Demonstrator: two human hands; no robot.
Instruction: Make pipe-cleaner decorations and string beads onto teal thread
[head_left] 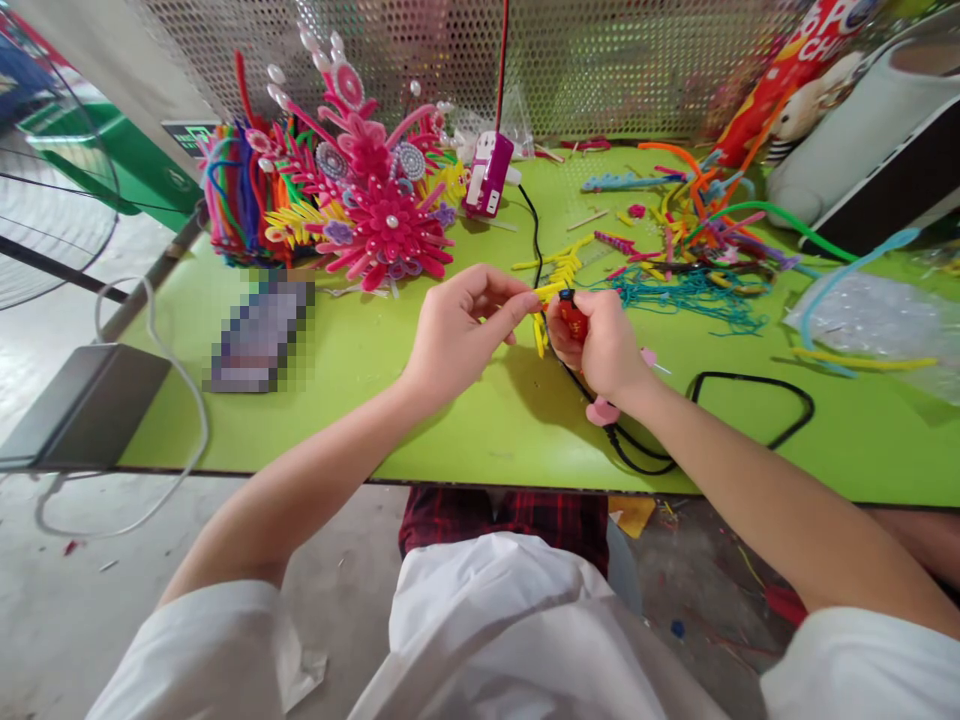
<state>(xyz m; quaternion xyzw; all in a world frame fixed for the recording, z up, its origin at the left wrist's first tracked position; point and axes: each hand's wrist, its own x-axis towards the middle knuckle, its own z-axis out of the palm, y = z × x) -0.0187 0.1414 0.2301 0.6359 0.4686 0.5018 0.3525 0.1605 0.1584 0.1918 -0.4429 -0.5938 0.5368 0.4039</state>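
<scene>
My left hand [469, 325] pinches the end of a yellow pipe-cleaner piece [553, 291] between thumb and fingertips, above the green table [480, 440]. Close beside it on the right, my right hand [596, 340] is wrapped round a small red object [574, 318] with a black top, which looks like a lighter. Its thumb rests near the black top, by the yellow piece. More yellow branched pipe cleaner [564, 266] shows just behind the hands. A black cable [637, 455] with a pink part [602, 411] lies below my right hand.
A pink flower arrangement [390, 215] and bundled pipe cleaners [232, 200] stand at the back left. A purple-white power socket [489, 175] is behind the hands. Loose pipe cleaners [697, 220] and a plastic bag [877, 310] lie right. A grey box [86, 405] sits left.
</scene>
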